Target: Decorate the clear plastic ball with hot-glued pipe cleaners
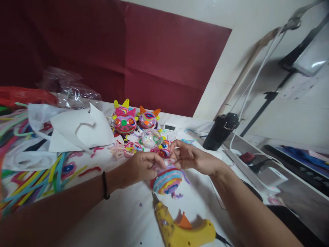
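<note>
A ball point(167, 181) banded with fuzzy pipe cleaners in blue, red, orange and purple is between my two hands, just above the white table. My left hand point(146, 166) has its fingers curled onto the ball's upper left edge. On the upper right, my right hand point(190, 157) is bent inward, thumb and fingertips at the ball's bare, clear-looking top. Loose purple strands stick out from the ball's right side and underside. Just below lies a yellow hot glue gun point(190, 233) with an orange trigger, its nozzle pointing toward the ball.
Behind the hands stand decorated animal-face balls point(125, 123) and a clear ball point(151, 138). Many loose pipe cleaners point(33, 185) and cut white paper point(79, 130) cover the left side. A small digital timer point(169, 127), a black bottle point(221, 131) and a power strip are farther right.
</note>
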Action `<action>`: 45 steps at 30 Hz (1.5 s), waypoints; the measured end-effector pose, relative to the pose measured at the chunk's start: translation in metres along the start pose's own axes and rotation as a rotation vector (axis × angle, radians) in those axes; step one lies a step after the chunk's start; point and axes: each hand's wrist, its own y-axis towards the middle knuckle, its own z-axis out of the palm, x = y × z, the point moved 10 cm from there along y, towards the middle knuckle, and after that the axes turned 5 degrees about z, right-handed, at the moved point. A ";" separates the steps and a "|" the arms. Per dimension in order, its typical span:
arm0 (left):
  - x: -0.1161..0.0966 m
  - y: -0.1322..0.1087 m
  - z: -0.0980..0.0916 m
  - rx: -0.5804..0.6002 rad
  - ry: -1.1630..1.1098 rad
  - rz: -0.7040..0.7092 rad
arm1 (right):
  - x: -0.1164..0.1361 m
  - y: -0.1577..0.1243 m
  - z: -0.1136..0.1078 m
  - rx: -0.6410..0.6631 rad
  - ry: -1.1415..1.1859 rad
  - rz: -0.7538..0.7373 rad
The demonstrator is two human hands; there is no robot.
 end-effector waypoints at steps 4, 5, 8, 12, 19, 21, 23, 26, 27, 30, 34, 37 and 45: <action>0.002 0.003 -0.003 -0.004 -0.027 -0.014 | -0.002 0.002 -0.002 -0.026 0.002 -0.013; 0.001 0.003 -0.002 0.003 -0.035 -0.005 | -0.002 0.003 -0.002 -0.030 0.005 -0.014; -0.003 0.004 -0.002 0.010 -0.049 0.015 | -0.003 0.005 -0.001 -0.033 0.013 -0.017; -0.001 0.003 -0.003 -0.003 -0.047 0.002 | -0.003 0.005 -0.001 -0.028 0.036 -0.018; 0.001 0.001 -0.002 -0.010 -0.066 -0.017 | -0.006 0.004 -0.003 -0.017 0.067 -0.007; 0.000 0.001 -0.002 -0.001 -0.077 -0.009 | -0.006 0.003 -0.003 -0.011 0.073 -0.010; -0.001 0.001 -0.001 0.005 -0.077 0.004 | -0.006 0.003 -0.003 -0.006 0.079 -0.013; -0.004 0.002 -0.001 -0.006 -0.061 0.021 | -0.006 0.003 -0.003 0.003 0.088 -0.008; -0.005 0.002 -0.001 -0.007 -0.064 0.024 | -0.007 0.003 -0.002 0.007 0.090 -0.005; -0.007 0.002 0.001 -0.002 -0.085 0.025 | -0.007 0.003 -0.003 0.009 0.092 0.001; -0.009 0.003 0.002 0.004 -0.061 0.044 | -0.009 0.003 -0.004 0.004 0.092 0.008; -0.009 0.003 0.000 0.000 -0.039 0.061 | -0.009 0.003 -0.006 -0.003 0.092 0.010; -0.006 0.002 -0.004 -0.021 -0.022 0.086 | -0.009 0.003 -0.007 -0.015 0.096 -0.003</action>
